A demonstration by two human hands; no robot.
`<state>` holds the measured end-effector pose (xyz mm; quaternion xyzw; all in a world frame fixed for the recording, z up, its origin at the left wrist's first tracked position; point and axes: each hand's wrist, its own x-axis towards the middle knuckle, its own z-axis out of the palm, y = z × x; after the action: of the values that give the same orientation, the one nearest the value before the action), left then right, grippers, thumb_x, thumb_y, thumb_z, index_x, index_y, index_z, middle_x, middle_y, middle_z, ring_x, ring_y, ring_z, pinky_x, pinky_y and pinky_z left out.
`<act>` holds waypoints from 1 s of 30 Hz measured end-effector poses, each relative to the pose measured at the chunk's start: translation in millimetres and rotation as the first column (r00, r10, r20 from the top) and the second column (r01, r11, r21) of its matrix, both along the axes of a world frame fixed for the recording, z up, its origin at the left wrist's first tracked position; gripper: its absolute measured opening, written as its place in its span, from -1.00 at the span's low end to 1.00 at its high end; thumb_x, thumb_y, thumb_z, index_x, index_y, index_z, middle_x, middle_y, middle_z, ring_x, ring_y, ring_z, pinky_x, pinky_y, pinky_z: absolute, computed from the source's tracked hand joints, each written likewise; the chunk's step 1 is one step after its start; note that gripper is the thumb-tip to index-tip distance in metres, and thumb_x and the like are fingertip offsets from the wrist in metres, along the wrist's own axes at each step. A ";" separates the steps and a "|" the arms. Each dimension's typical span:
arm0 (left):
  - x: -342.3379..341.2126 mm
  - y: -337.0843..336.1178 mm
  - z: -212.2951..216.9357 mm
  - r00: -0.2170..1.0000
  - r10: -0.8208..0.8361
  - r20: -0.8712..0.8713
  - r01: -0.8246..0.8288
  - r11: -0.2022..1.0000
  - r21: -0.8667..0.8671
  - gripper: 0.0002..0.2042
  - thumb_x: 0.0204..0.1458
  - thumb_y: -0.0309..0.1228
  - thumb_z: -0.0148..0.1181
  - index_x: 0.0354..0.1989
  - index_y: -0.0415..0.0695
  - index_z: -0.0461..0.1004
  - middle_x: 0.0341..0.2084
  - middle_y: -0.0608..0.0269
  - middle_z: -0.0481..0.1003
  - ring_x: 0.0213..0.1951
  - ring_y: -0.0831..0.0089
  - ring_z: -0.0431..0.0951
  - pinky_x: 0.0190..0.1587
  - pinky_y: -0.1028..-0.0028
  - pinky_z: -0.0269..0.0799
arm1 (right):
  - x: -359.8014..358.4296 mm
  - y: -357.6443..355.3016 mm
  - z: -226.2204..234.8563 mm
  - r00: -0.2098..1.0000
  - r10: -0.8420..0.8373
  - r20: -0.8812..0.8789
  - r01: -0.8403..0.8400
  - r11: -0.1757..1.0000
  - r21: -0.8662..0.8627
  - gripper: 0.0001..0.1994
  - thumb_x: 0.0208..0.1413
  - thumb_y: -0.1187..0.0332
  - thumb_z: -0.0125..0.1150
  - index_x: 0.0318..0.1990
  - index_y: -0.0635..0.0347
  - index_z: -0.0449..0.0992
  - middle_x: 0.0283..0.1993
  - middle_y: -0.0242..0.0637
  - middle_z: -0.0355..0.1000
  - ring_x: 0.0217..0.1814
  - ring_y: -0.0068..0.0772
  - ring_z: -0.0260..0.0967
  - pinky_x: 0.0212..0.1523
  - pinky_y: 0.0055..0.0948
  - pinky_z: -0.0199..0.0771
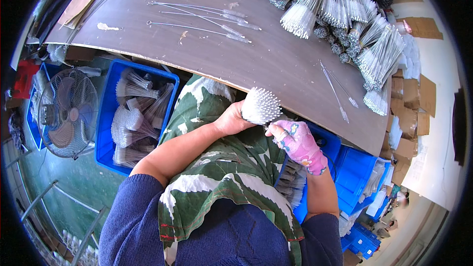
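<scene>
A brown counter (276, 54) fills the top, from 10 to 3 o'clock. A fan (68, 113) stands at 9 on the green floor (74, 182), beside a blue crate (106, 143). Cardboard (419, 98) lies at 3, more blue crates (362, 239) at 5. Daylight is bright.

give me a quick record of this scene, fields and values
left hand: bare, grips a brush bundle by its lower end
right hand: in a pink glove, touches the bundle's base
bundle: white bristle tips fanned out, held at the table edge
table: loose brushes, tied bundles
left of person: blue bin of brushes, fan
lap: green and white cloth
</scene>
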<state>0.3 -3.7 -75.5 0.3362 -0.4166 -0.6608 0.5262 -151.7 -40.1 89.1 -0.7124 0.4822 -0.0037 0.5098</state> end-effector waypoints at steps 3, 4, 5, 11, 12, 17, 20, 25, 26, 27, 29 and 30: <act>-4.0 0.1 -1.2 0.994 0.059 0.087 -0.056 0.998 -0.039 -0.67 -0.13 -0.51 0.28 -0.14 -0.15 0.41 -0.23 0.30 0.50 -0.15 0.55 0.46 -0.04 0.48 0.34 | -0.1 -0.8 1.7 0.998 0.011 -0.060 -0.013 0.999 -0.033 -0.70 0.11 0.21 0.02 -0.42 0.29 0.51 -0.62 -0.32 0.35 -0.55 -0.56 0.29 -0.47 -0.50 0.27; -4.5 -0.2 -1.3 0.995 0.056 0.086 -0.053 0.998 -0.039 -0.67 -0.13 -0.51 0.28 -0.14 -0.15 0.41 -0.23 0.30 0.50 -0.15 0.55 0.46 -0.04 0.48 0.34 | 0.0 -1.0 2.5 0.998 0.009 -0.061 -0.011 0.999 -0.033 -0.70 0.11 0.21 0.02 -0.42 0.29 0.51 -0.62 -0.32 0.35 -0.55 -0.56 0.29 -0.47 -0.50 0.27; -4.9 -0.4 -1.3 0.994 0.058 0.090 -0.055 0.998 -0.040 -0.67 -0.14 -0.51 0.29 -0.14 -0.15 0.41 -0.24 0.29 0.50 -0.16 0.55 0.46 -0.04 0.48 0.34 | 0.2 -1.2 3.4 0.997 0.011 -0.082 -0.014 0.999 -0.034 -0.69 0.10 0.20 0.02 -0.43 0.30 0.51 -0.62 -0.31 0.35 -0.55 -0.55 0.28 -0.47 -0.50 0.26; -3.2 -0.7 -0.4 0.989 0.063 0.134 -0.058 0.997 -0.041 -0.67 -0.14 -0.51 0.29 -0.16 -0.14 0.41 -0.25 0.28 0.50 -0.17 0.53 0.47 -0.06 0.48 0.35 | -0.3 -2.1 5.8 0.992 0.000 -0.125 -0.003 1.000 -0.024 -0.69 0.09 0.19 0.03 -0.45 0.30 0.50 -0.63 -0.31 0.33 -0.58 -0.53 0.23 -0.49 -0.50 0.23; -3.2 -0.8 -0.1 0.989 0.063 0.135 -0.056 0.997 -0.051 -0.68 -0.14 -0.51 0.29 -0.16 -0.14 0.41 -0.25 0.28 0.50 -0.17 0.53 0.47 -0.06 0.48 0.36 | -0.7 -2.6 5.8 0.991 0.007 -0.131 -0.011 0.999 -0.030 -0.69 0.09 0.20 0.03 -0.46 0.30 0.50 -0.63 -0.31 0.33 -0.59 -0.52 0.23 -0.49 -0.50 0.23; -3.3 0.0 -0.8 0.989 0.059 0.135 -0.054 0.998 -0.041 -0.68 -0.14 -0.51 0.29 -0.15 -0.14 0.41 -0.25 0.28 0.50 -0.17 0.53 0.47 -0.06 0.47 0.35 | 3.6 -3.8 8.8 0.989 0.026 -0.148 -0.033 0.998 -0.050 -0.69 0.09 0.20 0.03 -0.47 0.29 0.49 -0.64 -0.30 0.32 -0.59 -0.51 0.23 -0.48 -0.49 0.23; -3.9 -0.6 -0.5 0.990 0.057 0.133 -0.052 0.998 -0.043 -0.67 -0.14 -0.50 0.29 -0.15 -0.14 0.41 -0.24 0.28 0.50 -0.16 0.53 0.47 -0.05 0.47 0.35 | 4.4 -2.9 8.9 0.993 0.018 -0.117 -0.025 0.998 -0.062 -0.69 0.09 0.20 0.02 -0.47 0.29 0.49 -0.64 -0.30 0.32 -0.58 -0.51 0.23 -0.48 -0.49 0.23; -2.7 -1.2 -0.7 0.990 0.048 0.129 -0.043 0.998 -0.043 -0.67 -0.14 -0.51 0.29 -0.15 -0.14 0.41 -0.24 0.29 0.50 -0.16 0.54 0.46 -0.05 0.48 0.35 | -1.3 -2.8 14.2 0.994 0.001 -0.113 0.000 1.000 0.009 -0.70 0.10 0.21 0.01 -0.45 0.28 0.50 -0.60 -0.33 0.34 -0.56 -0.55 0.23 -0.46 -0.52 0.25; -2.9 -1.2 0.3 0.991 0.043 0.126 -0.039 0.999 -0.033 -0.68 -0.14 -0.51 0.29 -0.15 -0.14 0.41 -0.24 0.29 0.50 -0.16 0.54 0.46 -0.05 0.48 0.34 | -4.3 -3.0 15.3 0.992 -0.034 -0.125 0.040 0.998 0.046 -0.70 0.11 0.21 0.01 -0.44 0.29 0.50 -0.59 -0.35 0.34 -0.56 -0.57 0.22 -0.46 -0.53 0.25; -3.0 -1.4 0.9 0.992 0.038 0.123 -0.036 0.999 -0.024 -0.68 -0.14 -0.51 0.29 -0.15 -0.14 0.41 -0.24 0.29 0.50 -0.16 0.55 0.46 -0.05 0.48 0.34 | -7.0 -3.8 16.5 0.988 -0.067 -0.138 0.079 0.993 0.083 -0.70 0.11 0.21 0.00 -0.44 0.29 0.50 -0.58 -0.37 0.34 -0.55 -0.59 0.22 -0.45 -0.54 0.26; -1.2 0.0 -2.3 0.991 0.040 0.127 -0.037 0.999 -0.031 -0.67 -0.14 -0.51 0.28 -0.15 -0.14 0.40 -0.25 0.29 0.50 -0.16 0.55 0.46 -0.05 0.48 0.34 | -9.6 -6.9 16.5 0.988 -0.077 -0.134 0.084 0.995 0.050 -0.69 0.11 0.19 0.00 -0.45 0.27 0.50 -0.63 -0.32 0.32 -0.58 -0.53 0.23 -0.48 -0.50 0.24; 0.0 0.9 -4.2 0.991 0.041 0.131 -0.036 0.999 -0.037 -0.67 -0.14 -0.52 0.28 -0.15 -0.14 0.40 -0.25 0.30 0.50 -0.17 0.56 0.46 -0.05 0.48 0.34 | -10.4 -9.0 16.2 0.988 -0.087 -0.130 0.090 0.996 0.018 -0.68 0.11 0.17 -0.01 -0.46 0.25 0.50 -0.67 -0.26 0.30 -0.61 -0.47 0.24 -0.51 -0.45 0.23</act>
<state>0.3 -2.8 -79.7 0.3777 -0.4552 -0.6196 0.5159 -162.1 -49.1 105.3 -0.6830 0.5453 0.0255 0.4853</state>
